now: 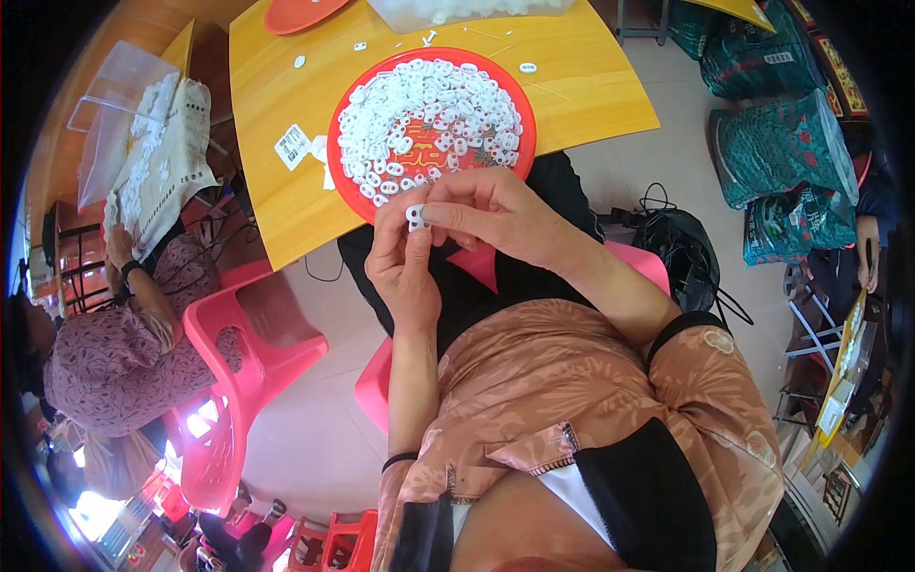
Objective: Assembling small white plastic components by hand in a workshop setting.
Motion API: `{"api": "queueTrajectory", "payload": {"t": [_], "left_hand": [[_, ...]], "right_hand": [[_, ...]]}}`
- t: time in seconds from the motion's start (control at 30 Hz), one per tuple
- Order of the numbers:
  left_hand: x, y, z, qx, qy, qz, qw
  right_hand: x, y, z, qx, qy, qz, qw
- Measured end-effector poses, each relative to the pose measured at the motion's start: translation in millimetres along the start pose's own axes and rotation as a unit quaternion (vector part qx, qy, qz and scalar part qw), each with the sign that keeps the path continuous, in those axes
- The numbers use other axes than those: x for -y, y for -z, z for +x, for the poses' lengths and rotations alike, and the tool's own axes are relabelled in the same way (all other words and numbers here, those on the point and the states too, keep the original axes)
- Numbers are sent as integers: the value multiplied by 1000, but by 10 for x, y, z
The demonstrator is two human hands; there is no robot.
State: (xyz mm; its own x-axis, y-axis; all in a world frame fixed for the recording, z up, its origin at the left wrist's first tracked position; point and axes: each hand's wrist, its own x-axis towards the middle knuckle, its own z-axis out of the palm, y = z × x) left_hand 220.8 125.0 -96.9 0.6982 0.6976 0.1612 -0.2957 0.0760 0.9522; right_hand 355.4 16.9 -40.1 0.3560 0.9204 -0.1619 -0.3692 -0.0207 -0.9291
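Observation:
Between my two hands is a small white plastic piece with two round holes. My left hand pinches it from the near side, thumb upright against it. The thumb and fingertips of my right hand close on the same piece from the right. Both hands are just over the near rim of a red round tray. That tray holds a heap of similar white two-holed pieces, thickest along its far and left sides, with the printed bottom showing in the middle.
The yellow table carries a white label, a translucent bin, another red tray and thin sticks. At left, a person sits by a pink chair. Green sacks and a black bag stand right.

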Motion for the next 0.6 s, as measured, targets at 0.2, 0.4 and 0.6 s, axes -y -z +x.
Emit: {"api": "queueTrajectory", "payload": {"t": [0.2,0.4,0.6], "left_hand": [[-42,82,51,69,-13,56,996],[-82,-66,-79,9,-2,49,999],[-98,-73,33,11,2,30,999]], "right_hand": [[-110,-22,-56,-12,5,46,999],[-110,-209,-134,-78,59,36,995],[19,-164,-121,-69,54,66,994]]}}
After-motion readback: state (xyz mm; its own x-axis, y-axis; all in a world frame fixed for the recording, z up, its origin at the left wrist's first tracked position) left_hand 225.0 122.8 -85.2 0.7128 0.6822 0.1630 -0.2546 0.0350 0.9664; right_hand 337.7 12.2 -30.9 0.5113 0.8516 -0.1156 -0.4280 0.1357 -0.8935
